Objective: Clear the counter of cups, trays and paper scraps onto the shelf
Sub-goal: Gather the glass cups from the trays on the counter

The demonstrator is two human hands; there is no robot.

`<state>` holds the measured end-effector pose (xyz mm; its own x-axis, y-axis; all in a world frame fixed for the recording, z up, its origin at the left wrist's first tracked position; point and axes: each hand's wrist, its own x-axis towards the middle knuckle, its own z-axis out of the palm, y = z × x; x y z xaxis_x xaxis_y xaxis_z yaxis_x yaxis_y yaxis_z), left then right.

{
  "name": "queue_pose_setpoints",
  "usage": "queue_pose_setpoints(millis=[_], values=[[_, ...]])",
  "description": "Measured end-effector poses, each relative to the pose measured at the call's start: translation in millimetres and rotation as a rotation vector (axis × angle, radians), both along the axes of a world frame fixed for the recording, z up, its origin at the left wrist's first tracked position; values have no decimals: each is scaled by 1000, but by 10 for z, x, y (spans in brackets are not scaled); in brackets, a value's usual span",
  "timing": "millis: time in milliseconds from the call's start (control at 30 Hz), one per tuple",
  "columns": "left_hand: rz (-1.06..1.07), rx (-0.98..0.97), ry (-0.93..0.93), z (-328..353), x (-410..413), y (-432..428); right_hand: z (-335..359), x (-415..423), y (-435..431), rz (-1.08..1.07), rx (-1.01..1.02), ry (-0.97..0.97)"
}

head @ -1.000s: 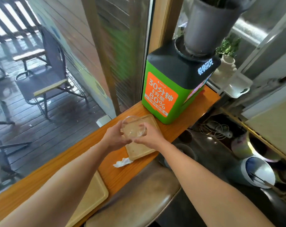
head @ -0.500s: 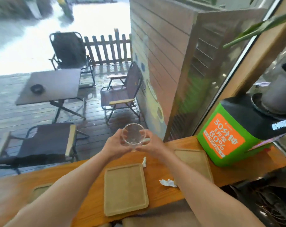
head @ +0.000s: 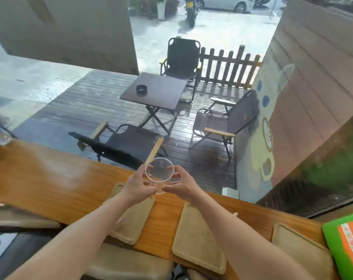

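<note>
I clasp the clear plastic cup point(head: 159, 172) between left hand point(head: 136, 187) and right hand point(head: 182, 184), fingers curled round its wall, above the wooden counter point(head: 50, 178), probably to carry it clear of the trays point(head: 200, 237).

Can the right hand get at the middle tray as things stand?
Probably not yet: the right hand and left hand both hold the clear cup. The middle tray lies bare beneath the right forearm; nothing else blocks it.

Out front, a glistening plank deck point(head: 94, 106) holds a dark square folding table point(head: 157, 91) with an ashtray point(head: 141, 89) on it, and folding chairs point(head: 181, 57) stand around it. A low picket fence point(head: 228, 65) closes the far side. Beyond lie bright pavement point(head: 212, 33), a parked motorbike point(head: 190, 9) and a pale car point(head: 226, 2).
</note>
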<state>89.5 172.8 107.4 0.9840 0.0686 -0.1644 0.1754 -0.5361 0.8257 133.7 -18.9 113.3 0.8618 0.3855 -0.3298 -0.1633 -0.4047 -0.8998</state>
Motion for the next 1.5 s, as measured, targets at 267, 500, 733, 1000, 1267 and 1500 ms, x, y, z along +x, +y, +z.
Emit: queue_pose_setpoints(millis=[267,500,733,1000,1267,1500], values=[[122,8,63,-90,-272,875,-32,-72,881,133,28,63],[33,47,89,-135,-298,1252,-21,-154,1199,138,24,130],[-130,53,84,-153,-298,1501,-97,-266,1337,108,5,217],[-233,16,14,-297,-340,1683,-250,-456,1433,19,28,225],[-282,22,-129,-365,-375,1760,-240,-569,1469,5,34,182],[-311,-37,-130,-385,-522,1798,-207,-683,1472,42,-3,175]])
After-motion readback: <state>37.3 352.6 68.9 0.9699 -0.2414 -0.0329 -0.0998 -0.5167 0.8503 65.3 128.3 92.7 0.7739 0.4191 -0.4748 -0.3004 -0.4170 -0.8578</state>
